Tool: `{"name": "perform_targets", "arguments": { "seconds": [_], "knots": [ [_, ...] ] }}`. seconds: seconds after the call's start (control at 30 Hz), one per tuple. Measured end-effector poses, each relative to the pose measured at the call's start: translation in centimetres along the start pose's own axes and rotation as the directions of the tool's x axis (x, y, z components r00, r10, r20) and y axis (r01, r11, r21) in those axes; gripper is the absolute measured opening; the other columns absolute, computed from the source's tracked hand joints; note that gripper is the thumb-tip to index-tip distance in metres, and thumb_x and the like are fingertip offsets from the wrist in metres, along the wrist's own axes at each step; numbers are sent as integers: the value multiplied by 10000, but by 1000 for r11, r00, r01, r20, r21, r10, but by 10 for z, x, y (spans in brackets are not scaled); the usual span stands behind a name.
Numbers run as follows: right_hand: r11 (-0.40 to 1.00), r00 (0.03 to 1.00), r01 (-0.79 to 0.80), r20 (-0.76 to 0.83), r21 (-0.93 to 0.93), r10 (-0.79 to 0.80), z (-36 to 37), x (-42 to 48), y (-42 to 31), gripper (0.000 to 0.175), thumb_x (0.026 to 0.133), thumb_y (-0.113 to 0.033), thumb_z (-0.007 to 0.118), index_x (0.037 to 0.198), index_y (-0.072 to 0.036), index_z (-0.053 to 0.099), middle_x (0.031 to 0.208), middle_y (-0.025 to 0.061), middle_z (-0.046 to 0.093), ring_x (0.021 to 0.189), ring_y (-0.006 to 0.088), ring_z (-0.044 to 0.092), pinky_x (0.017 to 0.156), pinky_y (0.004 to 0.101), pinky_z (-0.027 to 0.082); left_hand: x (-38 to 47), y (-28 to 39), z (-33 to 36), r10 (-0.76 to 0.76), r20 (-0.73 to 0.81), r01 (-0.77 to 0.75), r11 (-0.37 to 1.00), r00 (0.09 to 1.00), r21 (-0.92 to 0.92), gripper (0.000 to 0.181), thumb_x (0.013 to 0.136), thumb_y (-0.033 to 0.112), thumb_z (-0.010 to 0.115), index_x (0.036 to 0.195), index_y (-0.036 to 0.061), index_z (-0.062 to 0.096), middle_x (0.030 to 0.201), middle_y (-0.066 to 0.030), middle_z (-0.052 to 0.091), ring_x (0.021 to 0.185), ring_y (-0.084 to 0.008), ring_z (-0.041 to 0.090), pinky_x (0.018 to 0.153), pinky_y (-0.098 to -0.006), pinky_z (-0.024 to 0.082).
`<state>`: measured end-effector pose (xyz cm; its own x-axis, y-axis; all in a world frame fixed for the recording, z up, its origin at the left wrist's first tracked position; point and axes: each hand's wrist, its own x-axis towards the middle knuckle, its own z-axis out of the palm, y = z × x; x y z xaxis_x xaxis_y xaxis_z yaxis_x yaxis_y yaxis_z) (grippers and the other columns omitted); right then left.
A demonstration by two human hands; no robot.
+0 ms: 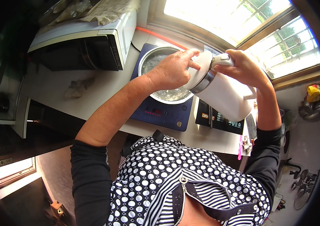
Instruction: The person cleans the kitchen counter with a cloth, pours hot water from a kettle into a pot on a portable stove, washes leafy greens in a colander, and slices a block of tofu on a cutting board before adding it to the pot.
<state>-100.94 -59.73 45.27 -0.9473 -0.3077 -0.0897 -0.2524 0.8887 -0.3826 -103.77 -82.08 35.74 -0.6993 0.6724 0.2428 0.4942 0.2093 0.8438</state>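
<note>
My right hand grips the handle of a white kettle with a metal band below its lid. The kettle is tipped, its lid end towards a round steel pot. My left hand rests its fingertips, spread apart, on the white lid. Clear liquid with ripples or bubbles shows inside the pot, partly hidden behind my left hand and forearm. The pot stands on a blue induction cooker with red lights on its panel. The kettle's spout is hidden, and I cannot tell whether water flows.
A microwave oven with a cloth on top stands at the left. Below it lies a crumpled rag on the counter. Right of the cooker is a black cooktop. A pink utensil overhangs the front edge. Behind is a barred window.
</note>
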Motion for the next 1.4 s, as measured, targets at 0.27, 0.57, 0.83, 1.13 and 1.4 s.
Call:
{"name": "perform_targets", "arguments": {
  "seconds": [0.27, 0.57, 0.83, 1.13, 1.4],
  "knots": [
    [930, 969, 16, -236, 366, 76, 4, -33, 35, 322, 814, -287, 774, 889, 6, 665, 689, 23, 627, 596, 74, 554, 536, 249, 448, 14, 24, -4, 91, -40, -86, 991, 995, 105, 700, 699, -51, 424, 1398, -37, 379, 1196, -115, 671, 1173, -236, 576, 986, -304, 438],
    [492, 726, 505, -657, 709, 201, 20, -113, 104, 185, 859, -150, 680, 806, 2, 588, 523, -35, 422, 419, 37, 334, 401, 213, 262, 0, 46, -28, 274, -300, -227, 957, 914, 181, 620, 707, -45, 457, 1325, -35, 488, 1232, -114, 640, 1260, -237, 484, 1054, -329, 376],
    [583, 364, 518, -778, 627, 513, 10, -220, 157, 257, 868, -204, 717, 746, -32, 570, 559, -43, 393, 451, 43, 314, 423, 229, 252, -64, -27, -27, -111, -279, 84, 991, 954, -108, 748, 649, -90, 348, 1396, -48, 384, 1237, -170, 615, 1298, -250, 466, 1129, -359, 263],
    [762, -71, 352, -796, 544, 601, 21, -362, 190, 196, 881, -207, 694, 817, -38, 618, 563, -52, 417, 450, 42, 344, 431, 221, 264, -84, -65, 5, -322, -236, 277, 939, 917, -205, 693, 710, -92, 345, 1397, -23, 398, 1224, -129, 621, 1234, -190, 527, 1063, -309, 320],
    [736, -293, 207, -677, 644, 675, 73, -456, 143, 149, 864, -160, 702, 880, -30, 632, 616, -53, 473, 460, 22, 391, 411, 186, 295, -43, -56, 71, -148, 22, 149, 958, 989, -246, 719, 683, -104, 361, 1396, -20, 403, 1179, -130, 609, 1153, -219, 572, 1020, -319, 363]
  ]
}}
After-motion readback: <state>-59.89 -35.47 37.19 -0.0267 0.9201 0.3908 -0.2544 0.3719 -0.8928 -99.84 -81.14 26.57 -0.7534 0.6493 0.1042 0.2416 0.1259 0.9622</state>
